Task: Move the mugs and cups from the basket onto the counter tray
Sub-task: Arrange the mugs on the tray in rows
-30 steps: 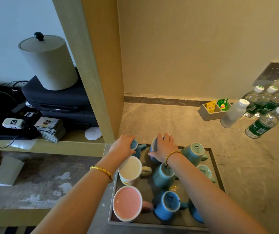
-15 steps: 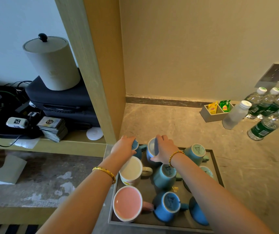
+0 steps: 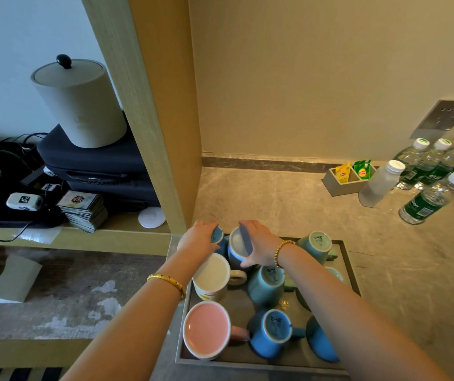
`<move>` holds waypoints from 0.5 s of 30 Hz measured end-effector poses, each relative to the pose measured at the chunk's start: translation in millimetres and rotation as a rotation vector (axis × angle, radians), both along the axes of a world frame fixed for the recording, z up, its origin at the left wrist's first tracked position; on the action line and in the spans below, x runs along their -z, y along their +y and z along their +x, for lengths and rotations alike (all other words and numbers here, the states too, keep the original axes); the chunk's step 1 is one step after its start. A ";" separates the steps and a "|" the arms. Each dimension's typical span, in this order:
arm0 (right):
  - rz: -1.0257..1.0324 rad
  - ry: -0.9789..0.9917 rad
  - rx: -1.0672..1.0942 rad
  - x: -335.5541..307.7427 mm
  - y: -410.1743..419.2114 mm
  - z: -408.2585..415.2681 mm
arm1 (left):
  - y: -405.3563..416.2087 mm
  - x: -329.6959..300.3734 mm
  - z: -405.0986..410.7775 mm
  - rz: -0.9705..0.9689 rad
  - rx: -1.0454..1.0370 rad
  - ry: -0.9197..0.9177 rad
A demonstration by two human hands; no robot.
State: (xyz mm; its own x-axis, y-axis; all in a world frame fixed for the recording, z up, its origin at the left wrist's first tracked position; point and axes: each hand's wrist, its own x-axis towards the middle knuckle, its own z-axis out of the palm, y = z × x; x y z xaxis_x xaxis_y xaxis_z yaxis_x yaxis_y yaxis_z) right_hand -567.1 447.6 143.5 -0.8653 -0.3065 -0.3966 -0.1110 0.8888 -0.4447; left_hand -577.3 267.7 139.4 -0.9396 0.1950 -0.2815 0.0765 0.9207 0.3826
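A dark tray (image 3: 348, 266) on the stone counter holds several mugs, most upside down. At its far left corner my left hand (image 3: 198, 239) grips a blue mug (image 3: 216, 234) from above. Beside it my right hand (image 3: 258, 244) holds a light-blue mug (image 3: 236, 248) tilted on its side, white inside showing. Nearer me stand a white mug (image 3: 211, 276), a pink mug (image 3: 206, 329), a blue mug (image 3: 274, 332) and two teal mugs (image 3: 267, 284) (image 3: 316, 243). Another blue mug (image 3: 320, 345) is partly hidden under my right forearm. No basket is in view.
Several water bottles (image 3: 426, 199) and a tea-bag box (image 3: 349, 178) stand at the counter's far right. A wooden partition (image 3: 162, 119) rises left of the tray. Beyond it a shelf carries a lidded canister (image 3: 80, 103), a dark case, cables and a card stack (image 3: 84, 209).
My right hand has tipped the light-blue mug onto its side, so its white inside now faces me. My left hand stays on the blue corner mug.
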 end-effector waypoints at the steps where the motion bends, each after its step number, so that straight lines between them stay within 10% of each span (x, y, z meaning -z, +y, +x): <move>1: 0.002 0.008 0.000 2.6 0.4 0.2 | 0.1 1.5 1.0 0.002 -0.005 0.001; 11: -0.309 0.266 0.394 -4.2 39.5 13.5 | 28.0 -12.2 10.1 -0.061 -0.055 0.068; 15: -0.058 0.372 0.573 -5.9 79.3 15.5 | 54.7 -19.2 6.8 -0.019 0.160 0.093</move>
